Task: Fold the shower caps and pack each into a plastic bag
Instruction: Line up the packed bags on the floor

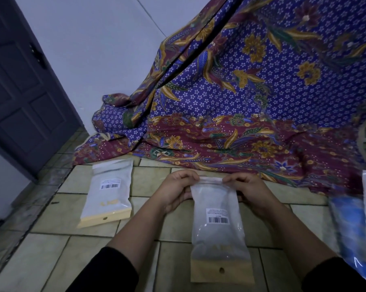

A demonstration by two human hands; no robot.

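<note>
While both hands work at its far end, the plastic bag [211, 197] stretches lengthwise between the forearms over the tiled floor [51, 249]. The left hand [173, 190] has its fingers [188, 175] curled over the top edge, pinching the left corner of the folded flap. The right hand [249, 192] mirrors it at the right corner, with its fingers [232, 179] bent down onto the flap. Neither hand is spread. Each is closed tight on the bag's edge, and a short run of flap shows between the two sets of fingertips. How the thumbs lie under the bag cannot be made out, nor whether the bag's near end rests on the tiles.

Through the frosted plastic the shower cap [218, 239] shows only as a pale grey mass, its folds unreadable. A barcode label [217, 219] sits on the bag's upper face, the print too small to read. A cream strip [221, 270] with a round hole closes the near end.

A second bag [108, 194] lies flat on the floor to the left, well apart from the left hand, with the same label and strip. At the right edge a blue item [346, 228] is blurred and cut off by the frame. A patterned cloth [241, 91] drapes beyond the hands, and a dark door [20, 91] stands at the left. Black sleeves [114, 270] are cut off at the bottom.
</note>
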